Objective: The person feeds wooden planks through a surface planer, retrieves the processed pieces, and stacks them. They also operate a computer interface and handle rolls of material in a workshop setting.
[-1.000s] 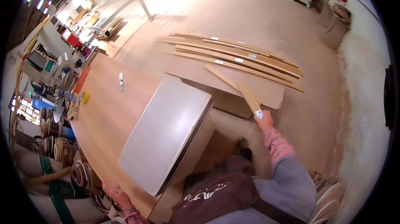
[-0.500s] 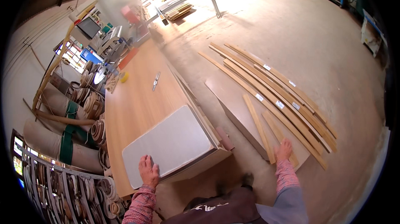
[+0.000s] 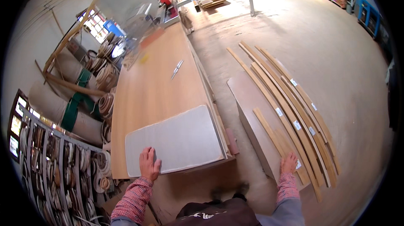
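Note:
My left hand [image 3: 148, 163] lies open on the near left part of a light grey panel [image 3: 179, 139] with rounded corners. That panel rests on the near end of a long wood-coloured worktop [image 3: 155, 87]. To the right, my right hand [image 3: 288, 163] is closed on a short wooden strip [image 3: 302, 176], whose far end looks blurred. A white label shows beside the fingers. Another short wooden strip [image 3: 268, 131] lies just left of it. Both are on a low brownish board [image 3: 244, 87], and the right fingertips are partly hidden.
Several long labelled wooden strips [image 3: 290, 116] lie right of the low board. A slim metal tool [image 3: 177, 69] rests on the worktop. Racks of coiled edging [image 3: 63, 171] stand at left, below a large pipe [image 3: 80, 123]. Farther off is a metal frame [image 3: 251, 1].
The view has swung, moving the scene rightward. My right hand stays at the short strip, which has shifted and blurred; a label now shows beside it. My left hand remains on the grey panel.

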Motion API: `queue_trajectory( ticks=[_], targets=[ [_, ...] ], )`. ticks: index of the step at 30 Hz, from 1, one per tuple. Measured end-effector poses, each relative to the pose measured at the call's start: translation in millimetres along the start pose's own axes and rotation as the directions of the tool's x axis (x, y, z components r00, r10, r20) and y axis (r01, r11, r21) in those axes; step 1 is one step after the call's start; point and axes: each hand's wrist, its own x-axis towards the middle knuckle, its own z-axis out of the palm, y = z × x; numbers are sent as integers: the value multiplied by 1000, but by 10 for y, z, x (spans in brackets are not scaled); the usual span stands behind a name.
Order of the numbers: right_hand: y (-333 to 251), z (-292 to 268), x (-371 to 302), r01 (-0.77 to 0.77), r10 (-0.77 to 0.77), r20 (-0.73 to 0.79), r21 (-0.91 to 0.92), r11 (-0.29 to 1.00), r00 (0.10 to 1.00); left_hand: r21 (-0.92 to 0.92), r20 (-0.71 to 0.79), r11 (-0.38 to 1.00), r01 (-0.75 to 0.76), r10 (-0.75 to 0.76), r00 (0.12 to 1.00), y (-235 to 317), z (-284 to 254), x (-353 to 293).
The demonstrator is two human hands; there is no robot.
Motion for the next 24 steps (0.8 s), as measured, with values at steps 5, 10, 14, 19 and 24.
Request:
queue_trajectory(
  ticks=[5,10,14,19,24],
  targets=[
    [-116,-48,38,-50,51,63,-19,999,997,24,0,1000,16,-16,1000,25,-19,16],
    [-510,-53,-68,-90,94,-21,151,985,995,4,-14,1000,15,-15,1000,8,-10,7],
    [-1314,-395,-156,21,52,-114,561,828,992,-2,-56,1000,-9,9,998,2,5,9],
    [-2909,-1764,-322,478,-185,-452,710,517,872,-44,-122,998,-42,36,992,-8,30,1],
    [-4635,-2397,-945,865,-542,-675,359,352,500,-352,-210,923,-156,85,974,-26,-13,-110]
  ],
)
